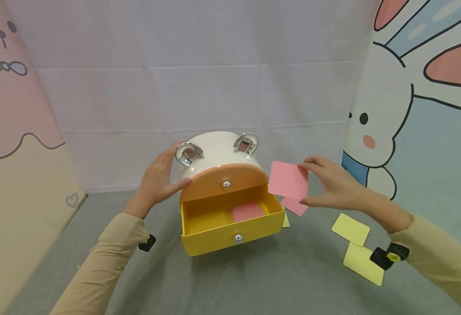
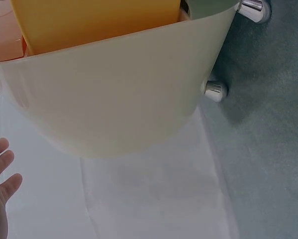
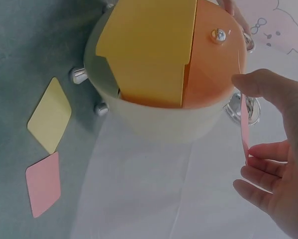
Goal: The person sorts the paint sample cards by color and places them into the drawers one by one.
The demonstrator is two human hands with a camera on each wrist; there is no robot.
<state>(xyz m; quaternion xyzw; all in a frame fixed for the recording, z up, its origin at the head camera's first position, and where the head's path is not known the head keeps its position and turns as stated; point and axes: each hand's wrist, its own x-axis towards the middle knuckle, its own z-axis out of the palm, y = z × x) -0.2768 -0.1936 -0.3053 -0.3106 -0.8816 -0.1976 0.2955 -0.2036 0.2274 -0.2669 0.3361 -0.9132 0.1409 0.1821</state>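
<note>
A white clock-shaped drawer box [image 1: 218, 146] with silver bells on top stands on the grey table. Its yellow lower drawer [image 1: 214, 242] is pulled out, and a pink card [image 1: 248, 211] lies inside. The orange upper drawer [image 1: 224, 177] is closed. My left hand [image 1: 157, 181] rests at the box's left side, thumb against the orange front, fingers spread behind the bell. My right hand [image 1: 330, 183] pinches a pink square card [image 1: 288, 180] by its edges, just right of the open drawer. In the right wrist view that card [image 3: 245, 127] shows edge-on between thumb and fingers.
Right of the box another pink card [image 1: 294, 206] lies on the table, with a yellow card [image 1: 286, 221] partly hidden by the drawer. Two more yellow cards, one upper [image 1: 350, 229] and one lower [image 1: 362, 264], overlap under the right forearm. A white cloth wall [image 1: 198, 96] stands behind.
</note>
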